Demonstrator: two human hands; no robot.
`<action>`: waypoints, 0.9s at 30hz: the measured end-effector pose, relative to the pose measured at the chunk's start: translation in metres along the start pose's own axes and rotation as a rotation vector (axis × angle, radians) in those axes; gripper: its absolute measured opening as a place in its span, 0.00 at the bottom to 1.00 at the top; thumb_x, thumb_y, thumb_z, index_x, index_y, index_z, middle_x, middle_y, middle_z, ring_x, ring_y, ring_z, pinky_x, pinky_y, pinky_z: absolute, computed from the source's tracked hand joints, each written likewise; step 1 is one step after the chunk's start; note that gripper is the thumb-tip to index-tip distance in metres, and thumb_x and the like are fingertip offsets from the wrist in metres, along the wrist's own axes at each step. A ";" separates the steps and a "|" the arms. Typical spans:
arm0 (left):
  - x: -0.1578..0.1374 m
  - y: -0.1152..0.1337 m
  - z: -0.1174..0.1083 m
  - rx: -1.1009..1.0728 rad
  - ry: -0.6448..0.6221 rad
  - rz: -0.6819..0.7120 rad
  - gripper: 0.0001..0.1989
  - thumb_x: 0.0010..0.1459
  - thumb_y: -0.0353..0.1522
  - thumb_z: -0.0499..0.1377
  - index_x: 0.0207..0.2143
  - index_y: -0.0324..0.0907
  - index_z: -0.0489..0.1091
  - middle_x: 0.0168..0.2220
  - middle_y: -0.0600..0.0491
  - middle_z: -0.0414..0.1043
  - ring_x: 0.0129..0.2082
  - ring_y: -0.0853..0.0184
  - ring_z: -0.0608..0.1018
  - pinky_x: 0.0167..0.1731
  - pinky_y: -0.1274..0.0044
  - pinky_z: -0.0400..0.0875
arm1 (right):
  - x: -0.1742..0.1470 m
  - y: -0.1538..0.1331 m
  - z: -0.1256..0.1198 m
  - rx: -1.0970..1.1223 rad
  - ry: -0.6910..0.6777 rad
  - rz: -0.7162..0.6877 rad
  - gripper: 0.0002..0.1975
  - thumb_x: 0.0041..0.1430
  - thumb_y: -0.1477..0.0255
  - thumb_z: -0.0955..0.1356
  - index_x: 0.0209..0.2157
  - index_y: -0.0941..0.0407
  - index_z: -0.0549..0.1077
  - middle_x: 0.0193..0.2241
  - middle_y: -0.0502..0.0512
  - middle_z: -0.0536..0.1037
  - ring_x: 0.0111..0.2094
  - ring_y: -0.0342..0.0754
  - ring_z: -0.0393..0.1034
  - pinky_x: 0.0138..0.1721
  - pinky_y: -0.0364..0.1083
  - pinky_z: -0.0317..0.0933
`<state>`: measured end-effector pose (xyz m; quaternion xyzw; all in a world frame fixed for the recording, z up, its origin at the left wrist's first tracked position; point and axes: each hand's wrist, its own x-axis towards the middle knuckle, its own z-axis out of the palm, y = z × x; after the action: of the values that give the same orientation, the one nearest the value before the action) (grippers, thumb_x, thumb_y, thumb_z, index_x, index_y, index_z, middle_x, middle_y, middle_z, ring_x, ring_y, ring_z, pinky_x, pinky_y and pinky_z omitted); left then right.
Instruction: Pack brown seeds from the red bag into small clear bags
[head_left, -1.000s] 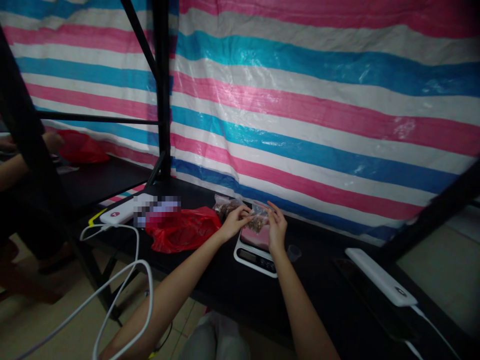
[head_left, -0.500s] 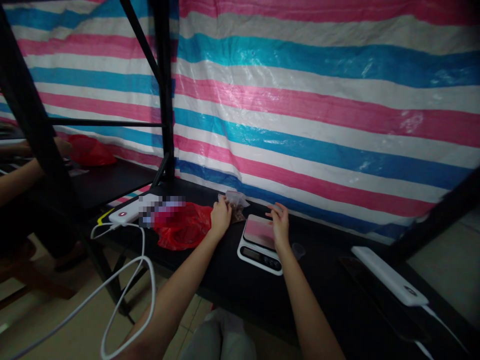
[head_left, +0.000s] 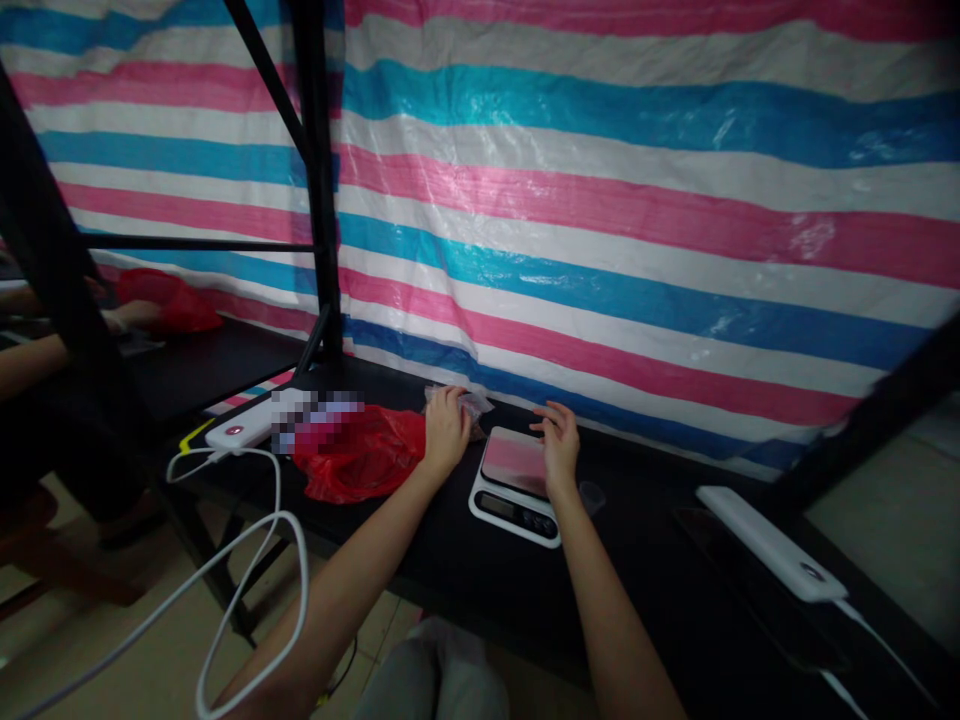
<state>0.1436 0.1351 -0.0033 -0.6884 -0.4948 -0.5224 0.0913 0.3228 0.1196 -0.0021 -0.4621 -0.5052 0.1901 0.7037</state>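
My left hand [head_left: 447,436] lies over a small clear plastic bag [head_left: 478,404], its fingers bent around the near side. What is inside the bag is mostly covered by the hand. A white kitchen scale [head_left: 516,515] with a shiny pinkish plate stands between my hands. My right hand [head_left: 561,450] hovers at the scale's right edge, fingers loosely curled and apart, with nothing visible in them. Beside my right wrist sits a small clear plastic cup [head_left: 592,497]. A crumpled red plastic bag [head_left: 364,460] rests just left of my left hand.
A white power bank [head_left: 240,425] with a looping white cable [head_left: 300,560] occupies the left of the black table [head_left: 450,570]. Another white power bank [head_left: 772,545] and a dark phone [head_left: 757,590] lie at right. Striped sheeting hangs behind. Another person's arm [head_left: 34,362] shows far left.
My left hand has shifted forward over the clear bag and covers more of it. My right hand stays almost where it was by the scale. The view has turned slightly.
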 end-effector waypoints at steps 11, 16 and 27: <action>-0.013 0.011 0.012 -0.149 -0.250 0.448 0.09 0.55 0.27 0.50 0.34 0.42 0.69 0.35 0.50 0.63 0.36 0.67 0.67 0.35 0.76 0.63 | -0.003 0.001 -0.003 -0.085 0.360 -0.045 0.14 0.46 0.73 0.63 0.38 0.56 0.64 0.40 0.57 0.69 0.32 0.45 0.66 0.27 0.42 0.63; -0.011 0.009 0.014 -0.177 -0.200 0.407 0.08 0.55 0.27 0.50 0.33 0.42 0.69 0.35 0.50 0.64 0.36 0.67 0.66 0.35 0.76 0.63 | -0.003 0.000 -0.003 -0.027 0.337 -0.028 0.16 0.43 0.76 0.62 0.39 0.56 0.63 0.42 0.58 0.67 0.34 0.45 0.66 0.27 0.43 0.65; -0.008 0.009 0.009 -0.155 -0.232 0.417 0.08 0.55 0.27 0.49 0.31 0.41 0.68 0.36 0.49 0.65 0.36 0.66 0.66 0.35 0.75 0.63 | -0.004 0.004 -0.002 -0.081 0.316 -0.053 0.15 0.44 0.76 0.59 0.38 0.56 0.63 0.40 0.57 0.67 0.33 0.44 0.66 0.26 0.41 0.62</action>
<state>0.1568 0.1316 -0.0105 -0.8360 -0.3078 -0.4459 0.0868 0.3234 0.1176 -0.0077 -0.5008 -0.4077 0.0759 0.7598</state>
